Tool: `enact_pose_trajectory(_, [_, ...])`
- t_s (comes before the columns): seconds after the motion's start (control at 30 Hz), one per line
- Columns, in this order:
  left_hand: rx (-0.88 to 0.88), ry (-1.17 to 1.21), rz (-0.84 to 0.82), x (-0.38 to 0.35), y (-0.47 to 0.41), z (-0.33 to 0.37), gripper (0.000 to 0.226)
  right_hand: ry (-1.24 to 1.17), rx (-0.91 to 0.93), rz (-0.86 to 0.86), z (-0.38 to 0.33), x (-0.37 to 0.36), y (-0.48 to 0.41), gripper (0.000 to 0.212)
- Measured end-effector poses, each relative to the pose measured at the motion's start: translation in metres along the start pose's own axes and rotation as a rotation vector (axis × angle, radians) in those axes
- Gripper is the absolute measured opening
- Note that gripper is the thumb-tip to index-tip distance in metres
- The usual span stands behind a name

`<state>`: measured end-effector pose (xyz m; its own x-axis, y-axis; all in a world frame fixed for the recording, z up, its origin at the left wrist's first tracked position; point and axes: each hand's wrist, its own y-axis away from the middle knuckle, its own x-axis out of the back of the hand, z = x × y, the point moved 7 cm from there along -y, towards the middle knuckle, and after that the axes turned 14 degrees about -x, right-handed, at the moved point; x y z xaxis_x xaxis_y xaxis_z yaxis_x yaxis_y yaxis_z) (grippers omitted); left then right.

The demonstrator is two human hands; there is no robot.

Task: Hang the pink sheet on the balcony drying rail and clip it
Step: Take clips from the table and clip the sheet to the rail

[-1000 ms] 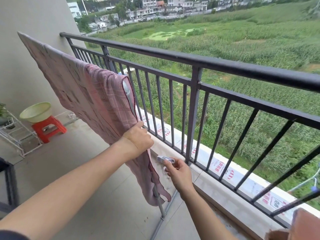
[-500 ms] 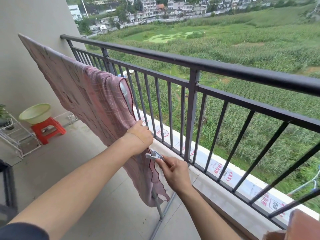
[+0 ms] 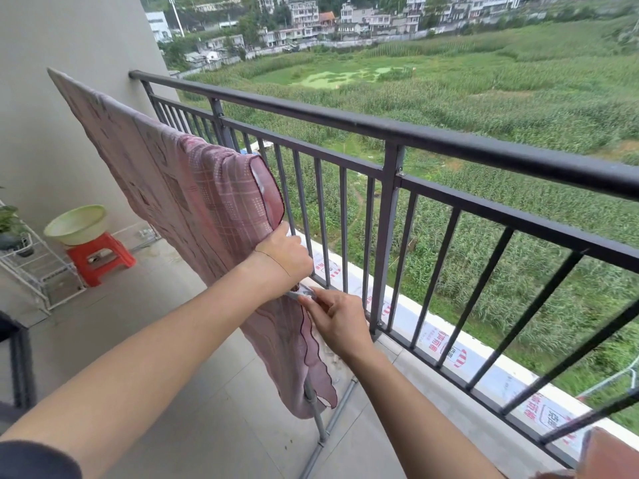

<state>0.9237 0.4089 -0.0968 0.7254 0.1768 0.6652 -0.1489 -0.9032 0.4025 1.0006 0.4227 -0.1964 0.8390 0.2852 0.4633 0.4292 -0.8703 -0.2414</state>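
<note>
The pink sheet (image 3: 193, 209) hangs over a grey drying rack whose upright pole (image 3: 316, 414) shows below the cloth's scalloped end. My left hand (image 3: 285, 254) grips the sheet's edge against the pole at mid height. Just below it, my right hand (image 3: 333, 316) pinches a small pale clothes clip (image 3: 304, 292) and holds it at the sheet's edge, touching the cloth. Whether the clip's jaws are closed on the cloth is hidden by my fingers.
The dark metal balcony railing (image 3: 394, 133) runs close on the right. A red stool (image 3: 100, 257) carrying a pale green basin (image 3: 76, 224) stands by the wall at left, beside a white wire rack (image 3: 34, 267). A brown object (image 3: 608, 454) sits at the bottom right corner.
My right hand has brought the clip up and left from beside the railing to the sheet's edge under my left hand. The left hand kept its grip on the sheet.
</note>
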Motion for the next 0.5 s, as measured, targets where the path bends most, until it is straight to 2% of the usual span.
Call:
enact_pose_trajectory(0.13, [0.002,-0.075,-0.058,0.007,0.006,-0.008,0.021,0.006,0.012,0.003,-0.002,0.000,-0.001,0.043])
enact_pose_trajectory(0.23, [0.026,-0.158,-0.065,0.019,0.013,-0.026,0.020,-0.016,-0.007,0.004,-0.003,0.004,0.001,0.037])
enact_pose_trajectory(0.37, [0.058,0.025,0.034,0.025,0.014,-0.048,0.018,-0.089,-0.012,-0.013,-0.017,0.010,-0.002,0.022])
enact_pose_trajectory(0.5, [-0.004,0.026,0.097,0.024,0.008,-0.049,0.021,-0.036,0.045,0.052,-0.031,0.018,-0.011,0.035])
